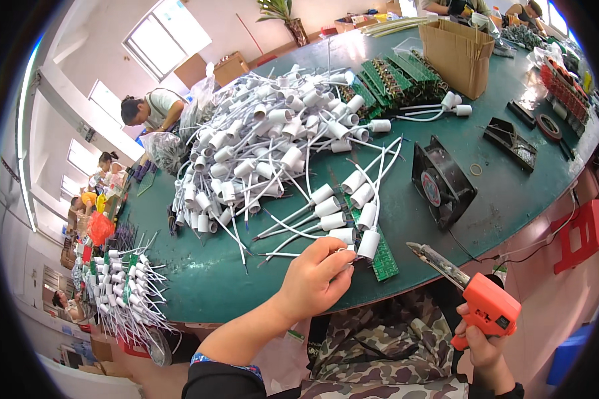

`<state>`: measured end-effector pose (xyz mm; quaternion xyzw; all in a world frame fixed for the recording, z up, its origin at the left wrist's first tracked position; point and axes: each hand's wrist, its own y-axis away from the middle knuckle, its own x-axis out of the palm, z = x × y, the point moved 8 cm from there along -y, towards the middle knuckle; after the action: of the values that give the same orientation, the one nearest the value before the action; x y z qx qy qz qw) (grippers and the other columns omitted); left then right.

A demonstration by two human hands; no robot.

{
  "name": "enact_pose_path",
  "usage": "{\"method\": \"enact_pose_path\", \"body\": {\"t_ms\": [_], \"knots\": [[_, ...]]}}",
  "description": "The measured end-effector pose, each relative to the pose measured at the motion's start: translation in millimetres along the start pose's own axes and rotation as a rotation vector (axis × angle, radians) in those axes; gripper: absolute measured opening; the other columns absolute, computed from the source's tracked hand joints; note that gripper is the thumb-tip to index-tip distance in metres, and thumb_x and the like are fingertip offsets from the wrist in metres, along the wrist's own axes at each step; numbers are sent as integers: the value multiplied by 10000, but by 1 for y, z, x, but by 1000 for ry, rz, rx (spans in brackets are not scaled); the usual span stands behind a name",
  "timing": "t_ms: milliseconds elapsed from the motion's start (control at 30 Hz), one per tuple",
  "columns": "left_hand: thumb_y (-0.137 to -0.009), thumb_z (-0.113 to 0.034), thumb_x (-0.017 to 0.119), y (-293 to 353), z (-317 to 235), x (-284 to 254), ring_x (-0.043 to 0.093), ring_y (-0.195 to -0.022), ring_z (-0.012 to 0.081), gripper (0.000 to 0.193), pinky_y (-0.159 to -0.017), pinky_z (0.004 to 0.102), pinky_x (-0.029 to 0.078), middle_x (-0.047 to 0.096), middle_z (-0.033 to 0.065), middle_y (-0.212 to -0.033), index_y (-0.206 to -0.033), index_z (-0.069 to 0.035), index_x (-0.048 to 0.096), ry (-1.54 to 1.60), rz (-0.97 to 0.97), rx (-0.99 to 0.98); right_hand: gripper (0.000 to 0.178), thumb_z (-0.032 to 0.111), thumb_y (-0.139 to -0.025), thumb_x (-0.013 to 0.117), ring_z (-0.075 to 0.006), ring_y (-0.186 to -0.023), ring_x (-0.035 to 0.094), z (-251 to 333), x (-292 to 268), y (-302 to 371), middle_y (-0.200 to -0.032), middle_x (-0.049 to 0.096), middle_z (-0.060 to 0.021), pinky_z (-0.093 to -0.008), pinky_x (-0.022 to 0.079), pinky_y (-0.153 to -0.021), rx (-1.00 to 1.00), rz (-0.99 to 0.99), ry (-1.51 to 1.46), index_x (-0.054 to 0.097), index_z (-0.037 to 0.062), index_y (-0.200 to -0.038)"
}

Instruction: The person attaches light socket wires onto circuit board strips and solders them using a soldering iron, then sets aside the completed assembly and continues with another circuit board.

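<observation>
My left hand (pixel 316 276) is closed in a pinch at the near end of a narrow green circuit board strip (pixel 383 261); what lies between its fingertips is too small to make out. Several white cylindrical caps with white cables stand along that strip. One white cap (pixel 369 245) is right beside my fingertips. My right hand (pixel 482 342) is wrapped round the handle of a red soldering gun (pixel 491 304). The gun's dark metal tip points up and left, over the table's front edge, apart from the strip.
A large heap of white cabled caps (pixel 246 143) covers the table's middle, with stacked green circuit boards (pixel 402 80) and a cardboard box (pixel 456 56) behind. A black fan (pixel 442 183) stands to the right, near a black tray (pixel 510 143). More capped boards (pixel 123 286) lie left. Co-workers sit beyond.
</observation>
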<state>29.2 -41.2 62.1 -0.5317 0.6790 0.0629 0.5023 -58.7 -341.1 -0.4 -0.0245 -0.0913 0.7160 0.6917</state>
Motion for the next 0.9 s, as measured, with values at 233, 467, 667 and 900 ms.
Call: {"method": "enact_pose_path", "body": {"t_ms": [233,467,667,900], "knots": [[-809,43,720,12,-7,13,688,-893,329,357,-754,375,573,645,190,-1159,-1143,-36,626,39,-63,-5,487,245,-923,720,-143,-731,669,0,1,4,-1109,688,-157,-285,576,-654,50,32,1,558,-41,-1282],[-780,43,734,0,-29,-2,666,-853,326,305,-713,385,556,656,183,-1148,-1055,-40,630,-140,-108,169,497,245,-923,723,-147,-733,675,1,1,4,-1116,690,-160,-289,578,-658,41,31,10,555,-42,-1292],[-713,-9,729,4,-22,10,637,-921,319,320,-776,414,510,618,144,-1128,-1015,-52,632,-192,-70,171,498,240,-927,721,-151,-730,678,-3,1,3,-1116,689,-164,-290,579,-653,20,52,7,554,-47,-1299],[-716,-40,749,7,-16,26,589,-845,294,237,-723,412,465,583,102,-1008,-913,-64,620,-184,-98,138,493,213,-922,719,-164,-713,683,0,5,0,-1113,694,-180,-298,585,-641,-9,75,-3,552,-62,-1295]]}}
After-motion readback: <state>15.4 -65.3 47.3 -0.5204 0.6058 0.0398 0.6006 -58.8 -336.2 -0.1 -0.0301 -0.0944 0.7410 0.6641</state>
